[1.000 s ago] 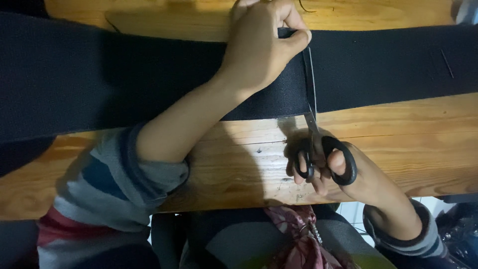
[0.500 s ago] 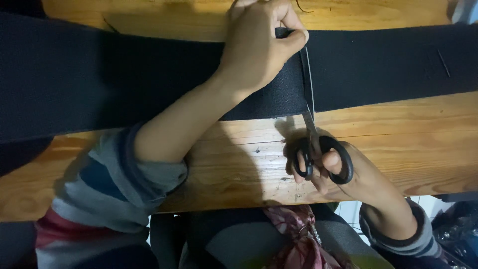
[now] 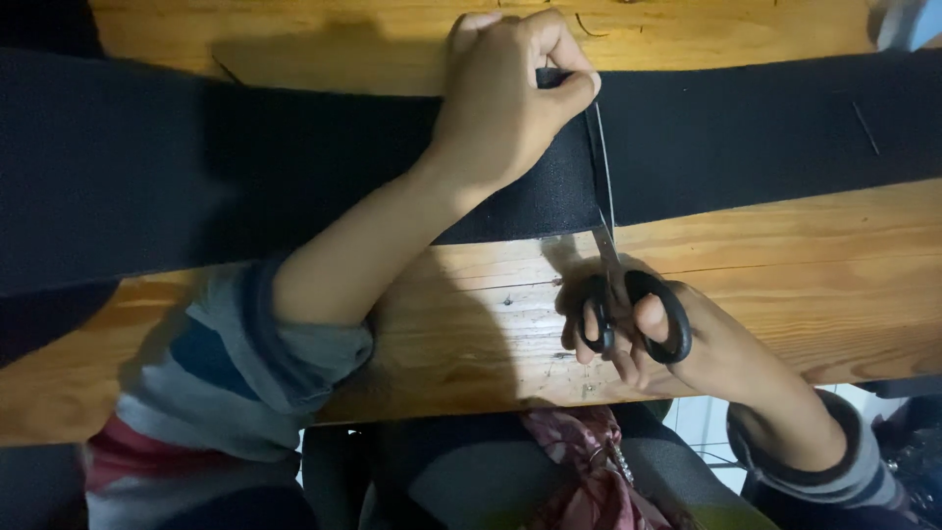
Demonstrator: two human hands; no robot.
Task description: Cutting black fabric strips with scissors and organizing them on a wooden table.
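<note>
From the head view, your left hand [image 3: 510,98] lies curled on the wide black fabric band [image 3: 245,167], fingers folded down and pinching its far edge just left of the cut line. The band stretches flat across the wooden table [image 3: 785,265], running from the left side to the right. Your right hand [image 3: 677,344] is closed around the black-handled scissors [image 3: 628,304], fingers threaded through both loops, with the handles near the table's front edge and the thin blades reaching up across the band towards your left fingertips.

Compared with the views from a moment ago, little has shifted: your left hand holds the same spot on the far edge, and the scissors have only nudged slightly, the handles sitting a touch differently while the blades stay along the same line. The band has not moved on the table. I cannot tell whether the blades are parted or how far the fabric is already cut, since the dark cloth hides the slit. The steady grip suggests the cut is progressing slowly along one straight line.
</note>
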